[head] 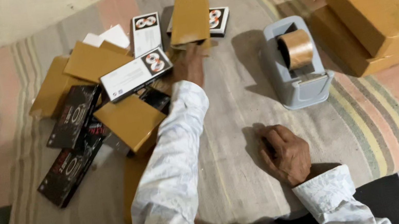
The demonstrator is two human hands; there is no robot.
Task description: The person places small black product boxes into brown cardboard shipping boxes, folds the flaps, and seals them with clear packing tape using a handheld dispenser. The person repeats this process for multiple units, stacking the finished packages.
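I see my left hand clamped on a tan packet at upper centre, right hand curled shut on the striped mat lower right, tape dispenser right of centre

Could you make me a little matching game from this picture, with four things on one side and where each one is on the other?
Things:
1. Grey tape dispenser with brown tape roll
2. Upright flat brown-wrapped packet
3. Stack of large brown-wrapped boxes
4. Long black printed boxes

Places:
A. far right of the striped mat
B. left side of the pile
C. at the left hand
D. beyond the right hand

Pairs: 1-D, 2-C, 3-A, 4-B
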